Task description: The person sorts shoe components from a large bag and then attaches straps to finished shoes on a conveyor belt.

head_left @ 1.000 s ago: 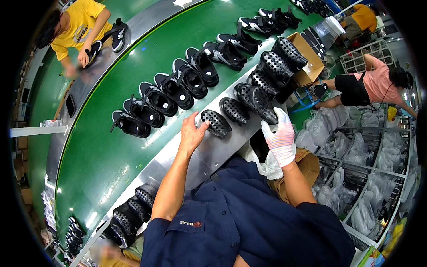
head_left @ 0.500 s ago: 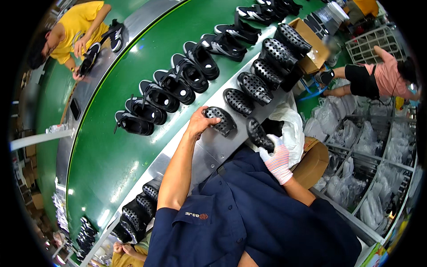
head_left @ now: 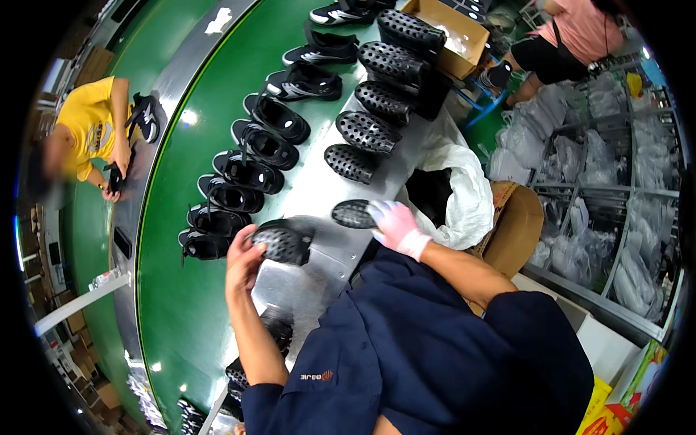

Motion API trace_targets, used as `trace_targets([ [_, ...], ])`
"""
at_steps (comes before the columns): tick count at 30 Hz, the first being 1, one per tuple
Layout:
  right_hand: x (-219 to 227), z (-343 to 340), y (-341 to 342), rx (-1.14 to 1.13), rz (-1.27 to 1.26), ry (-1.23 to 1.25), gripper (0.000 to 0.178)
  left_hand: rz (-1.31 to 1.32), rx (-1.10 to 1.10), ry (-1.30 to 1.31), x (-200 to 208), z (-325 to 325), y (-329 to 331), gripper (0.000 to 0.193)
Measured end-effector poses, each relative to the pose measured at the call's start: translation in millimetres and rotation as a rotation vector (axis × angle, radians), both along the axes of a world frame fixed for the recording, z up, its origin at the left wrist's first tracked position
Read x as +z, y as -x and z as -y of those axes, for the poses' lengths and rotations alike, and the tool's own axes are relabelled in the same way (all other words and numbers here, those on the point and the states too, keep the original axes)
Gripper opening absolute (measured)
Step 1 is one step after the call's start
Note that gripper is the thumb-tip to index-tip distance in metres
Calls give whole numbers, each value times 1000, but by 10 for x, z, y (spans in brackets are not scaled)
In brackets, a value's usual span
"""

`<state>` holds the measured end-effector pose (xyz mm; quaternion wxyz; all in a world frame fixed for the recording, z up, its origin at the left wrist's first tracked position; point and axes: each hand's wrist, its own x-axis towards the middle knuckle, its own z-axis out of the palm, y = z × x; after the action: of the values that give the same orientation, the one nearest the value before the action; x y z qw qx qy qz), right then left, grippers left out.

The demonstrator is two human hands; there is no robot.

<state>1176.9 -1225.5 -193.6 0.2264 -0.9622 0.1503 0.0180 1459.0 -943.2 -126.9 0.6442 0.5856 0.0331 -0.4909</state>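
Black and dotted with holes, a rounded toe-shaped form (head_left: 284, 245) sits in the grasping fingers of the bare left hand (head_left: 243, 262), over the silver metal tabletop (head_left: 293, 284). Nearby, the right hand (head_left: 399, 226), in a pink-and-white knit glove, grips a slimmer black form (head_left: 351, 214). Beyond, matching black forms (head_left: 367, 132) line the tabletop beside black-and-grey sneakers (head_left: 250, 172).

black, hole-dotted forms (head_left: 286, 245); green belt (head_left: 210, 130); navy shirt (head_left: 449, 341); white sack (head_left: 471, 203).
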Motion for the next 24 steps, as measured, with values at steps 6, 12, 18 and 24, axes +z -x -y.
trace_targets([
  [6,515,-189,-328,-182,32,-206,98,-60,58,126,379,95,218,69],
  [12,1499,-108,-171,-215,279,-381,115,-22,-139,184,754,1065,560,73],
  [18,1223,447,-271,-542,567,-266,92,694,-564,124,1081,2303,275,68],
  [24,609,836,-498,-614,605,-341,91,1019,-664,54,508,2773,-62,68],
])
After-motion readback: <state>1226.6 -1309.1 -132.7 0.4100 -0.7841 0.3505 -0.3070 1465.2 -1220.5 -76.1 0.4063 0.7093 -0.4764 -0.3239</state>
